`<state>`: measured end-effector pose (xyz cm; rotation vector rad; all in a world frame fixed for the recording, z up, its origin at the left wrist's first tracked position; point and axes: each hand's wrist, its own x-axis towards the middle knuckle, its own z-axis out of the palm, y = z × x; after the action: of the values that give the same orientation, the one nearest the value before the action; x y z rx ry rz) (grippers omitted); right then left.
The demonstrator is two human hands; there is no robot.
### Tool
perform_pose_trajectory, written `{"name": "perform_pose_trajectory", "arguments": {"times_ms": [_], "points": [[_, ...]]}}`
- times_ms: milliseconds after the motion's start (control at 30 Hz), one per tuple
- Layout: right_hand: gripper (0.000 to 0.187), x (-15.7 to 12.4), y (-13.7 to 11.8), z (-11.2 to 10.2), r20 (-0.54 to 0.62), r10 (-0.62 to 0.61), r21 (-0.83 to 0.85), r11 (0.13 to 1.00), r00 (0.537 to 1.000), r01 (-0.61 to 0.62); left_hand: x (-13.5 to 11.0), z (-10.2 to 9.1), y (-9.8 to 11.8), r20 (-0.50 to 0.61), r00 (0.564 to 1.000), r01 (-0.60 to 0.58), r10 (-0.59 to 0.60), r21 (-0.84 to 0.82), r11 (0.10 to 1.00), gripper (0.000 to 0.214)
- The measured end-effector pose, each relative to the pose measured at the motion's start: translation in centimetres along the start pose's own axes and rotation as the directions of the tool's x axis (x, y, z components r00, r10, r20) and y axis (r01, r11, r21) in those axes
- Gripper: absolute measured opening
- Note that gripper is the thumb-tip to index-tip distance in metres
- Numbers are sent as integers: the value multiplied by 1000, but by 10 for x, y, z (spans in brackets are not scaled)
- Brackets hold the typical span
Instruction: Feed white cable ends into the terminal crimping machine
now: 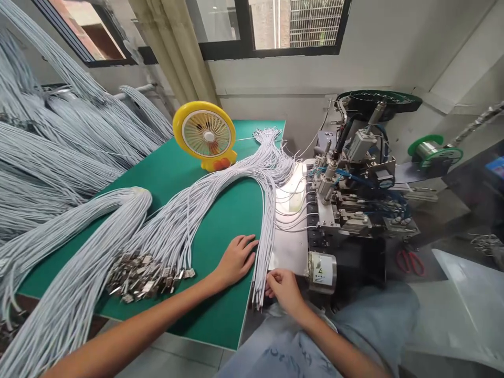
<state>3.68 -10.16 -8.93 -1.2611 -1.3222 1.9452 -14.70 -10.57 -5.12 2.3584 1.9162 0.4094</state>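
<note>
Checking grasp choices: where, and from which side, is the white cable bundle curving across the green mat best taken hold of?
Probably at the bare ends of the white cable bundle, which hang straight and parallel over the edge of the green mat; come from the right, where the right hand curls beside them. The metal connector ends lie tangled, left of the flat left hand.

Green table (pixel 226 215) bears white cable bundles (pixel 179 220), yellow fan (pixel 207 135).

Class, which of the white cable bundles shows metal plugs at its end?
The bundle fanned across the green mat, its plugs heaped just left of the left hand; the bundles farther left show only cable.
</note>
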Motion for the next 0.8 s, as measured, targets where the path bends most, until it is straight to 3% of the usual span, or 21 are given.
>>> {"name": "perform_pose_trajectory", "arguments": {"times_ms": [133,233,300,333,367,400,467,533,567,633,800], "points": [[34,1,-3,-2,22,-43,-128,991,999,46,5,-5,-2,14,1000,-11,12,-37,999,32],[25,-1,-8,-2,7,-37,-170,985,999,38,31,-21,-21,52,998,-7,16,-170,985,26],[21,-4,-13,-4,2,-51,-214,975,999,51,61,-41,-46,-63,987,126,-146,-247,961,23],[20,-6,-15,-6,4,-70,-242,968,998,69,79,-54,-62,-147,943,250,-297,-273,929,18],[19,-8,-17,-9,9,-95,-272,958,995,94,97,-68,-80,-257,836,406,-485,-305,862,15],[19,-10,-19,-12,15,-122,-303,945,992,121,115,-81,-98,-336,743,492,-579,-313,812,16],[20,-13,-19,-18,27,-159,-355,921,987,158,145,-106,-137,-414,593,607,-691,-334,721,24],[21,-14,-18,-24,35,-172,-382,908,985,172,166,-122,-172,-382,470,708,-796,-376,598,21],[21,-15,-16,-26,39,-171,-384,907,985,172,173,-126,-187,-329,436,740,-838,-399,542,21],[23,-14,-13,-30,49,-163,-377,911,985,170,182,-125,-212,-238,414,766,-879,-431,477,28],[24,-16,-7,-39,69,-113,-314,941,991,129,194,-99,-249,-45,418,780,-908,-494,383,35]]}}
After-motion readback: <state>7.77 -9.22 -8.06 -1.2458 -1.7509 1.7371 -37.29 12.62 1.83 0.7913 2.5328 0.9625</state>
